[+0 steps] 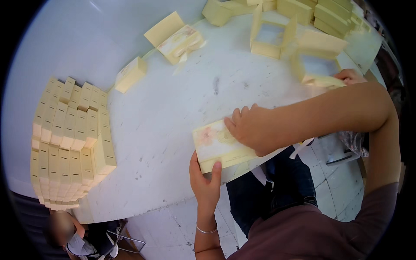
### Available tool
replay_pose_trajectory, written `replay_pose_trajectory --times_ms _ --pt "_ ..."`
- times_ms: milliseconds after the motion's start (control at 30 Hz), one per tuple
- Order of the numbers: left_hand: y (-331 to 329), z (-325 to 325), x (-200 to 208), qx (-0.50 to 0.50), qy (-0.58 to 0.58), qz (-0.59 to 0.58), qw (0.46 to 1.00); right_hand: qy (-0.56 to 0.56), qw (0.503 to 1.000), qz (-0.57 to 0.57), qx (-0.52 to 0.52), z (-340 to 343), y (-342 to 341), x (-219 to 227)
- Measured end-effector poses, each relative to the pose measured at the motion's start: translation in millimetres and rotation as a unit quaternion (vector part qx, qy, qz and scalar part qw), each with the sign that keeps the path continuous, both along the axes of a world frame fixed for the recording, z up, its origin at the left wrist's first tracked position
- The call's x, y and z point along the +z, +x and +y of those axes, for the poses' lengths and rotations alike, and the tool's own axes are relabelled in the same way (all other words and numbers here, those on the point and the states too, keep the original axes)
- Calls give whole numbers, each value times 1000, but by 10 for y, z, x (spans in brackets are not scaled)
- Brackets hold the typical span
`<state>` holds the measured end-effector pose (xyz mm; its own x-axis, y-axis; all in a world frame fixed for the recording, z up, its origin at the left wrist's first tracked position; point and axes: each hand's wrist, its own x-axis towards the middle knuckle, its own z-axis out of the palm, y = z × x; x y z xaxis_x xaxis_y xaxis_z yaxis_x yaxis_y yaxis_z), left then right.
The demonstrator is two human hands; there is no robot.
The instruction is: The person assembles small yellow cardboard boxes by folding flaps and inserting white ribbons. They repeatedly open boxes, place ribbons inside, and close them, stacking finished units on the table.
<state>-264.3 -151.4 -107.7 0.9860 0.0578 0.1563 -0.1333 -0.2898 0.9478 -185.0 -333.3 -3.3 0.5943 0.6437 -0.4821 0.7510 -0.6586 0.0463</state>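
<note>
A flat cream gift box [208, 136] with a printed pink flower lies at the table's near edge. My left hand [205, 175] grips its left end, thumb on the near side. My right hand [255, 130] rests over the right part of its top, fingers bent toward the far edge; their tips are partly hidden. My right forearm crosses above the table from the right. Beyond it, another person's hand [350, 77] touches the front of an open cream box [318, 65].
Cream boxes stand in a tall stack [71, 143] at the left. Near the wall are a single box [131, 74], a lidded box with a ribbon [180, 43] and an open box [266, 47]. More boxes [331, 19] pile up far right. A seated person [78, 238] is at lower left.
</note>
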Motion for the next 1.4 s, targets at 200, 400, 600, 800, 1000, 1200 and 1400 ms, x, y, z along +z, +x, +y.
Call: replay_pose_trajectory --times_ms 200,400,600,800,1000,1200,1400 --pt "89 35 -10 -43 -79 3 996 107 981 126 -105 -123 254 116" --pt "589 158 368 -56 276 -59 958 306 860 280 -296 -262 265 152" --pt "1106 -58 252 -55 -99 70 991 532 583 412 -455 -561 -69 -344" --pt "1684 77 -442 -394 -633 91 661 682 186 608 -361 -606 -659 -1221" --pt "1715 -105 -197 -403 -575 192 685 761 115 534 -350 -136 -1220 -1258" --pt "1280 671 553 -64 -480 21 875 783 164 482 -356 93 -1341 -1160" --pt "-166 549 321 76 57 -232 968 645 684 328 -92 -628 -1421 -806"
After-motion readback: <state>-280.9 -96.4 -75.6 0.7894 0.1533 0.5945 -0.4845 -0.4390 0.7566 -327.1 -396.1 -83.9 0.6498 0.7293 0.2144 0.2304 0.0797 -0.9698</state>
